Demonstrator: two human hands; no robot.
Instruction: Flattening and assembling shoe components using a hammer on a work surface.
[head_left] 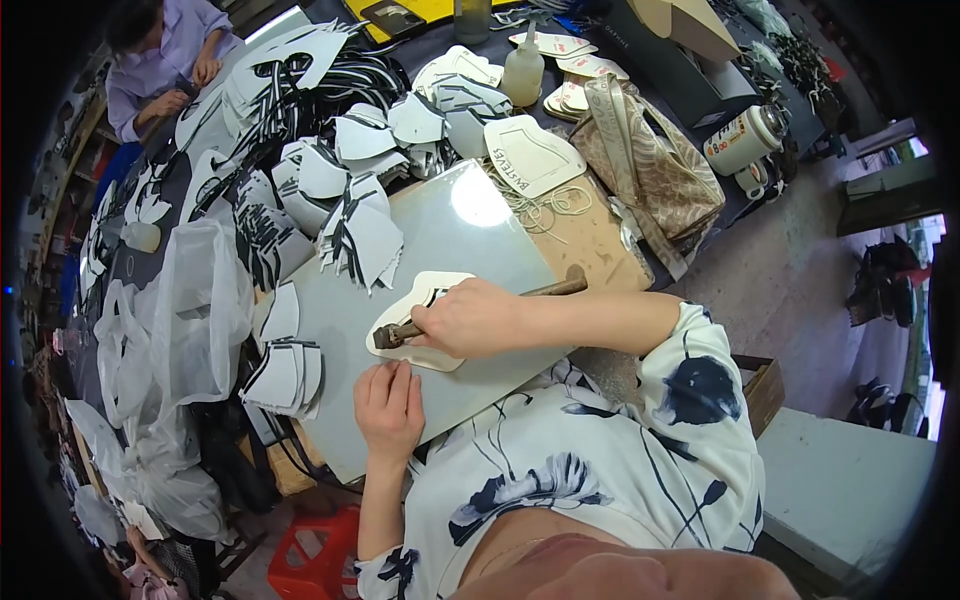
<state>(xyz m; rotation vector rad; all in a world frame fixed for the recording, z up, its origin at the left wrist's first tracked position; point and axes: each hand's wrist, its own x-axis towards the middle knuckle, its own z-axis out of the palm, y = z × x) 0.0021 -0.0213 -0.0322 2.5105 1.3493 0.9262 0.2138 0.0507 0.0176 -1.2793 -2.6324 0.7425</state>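
In my right hand (pixel 465 318) is a hammer with a wooden handle (pixel 560 287). Its dark head (pixel 390 337) rests low over a cream shoe-upper-shaped piece (pixel 425 290) with a dark part in its middle, partly hidden by the hand. My left hand (pixel 388 405) is beside the near edge of that piece, its fingers bent and drawn together; whatever they hold, if anything, is hidden. Both hands are over a smooth grey board (pixel 440 215). At the board's left edge lies a small stack of white cut pieces (pixel 285 378).
Bundles of white and black pieces (pixel 365 225) crowd the far left. Beyond the board are a cream template (pixel 535 155), a squeeze bottle (pixel 523 72), a patterned bag (pixel 655 160) and a white flask (pixel 745 140). Plastic bags (pixel 190 300) hang left; another person (pixel 165 60) sits far left.
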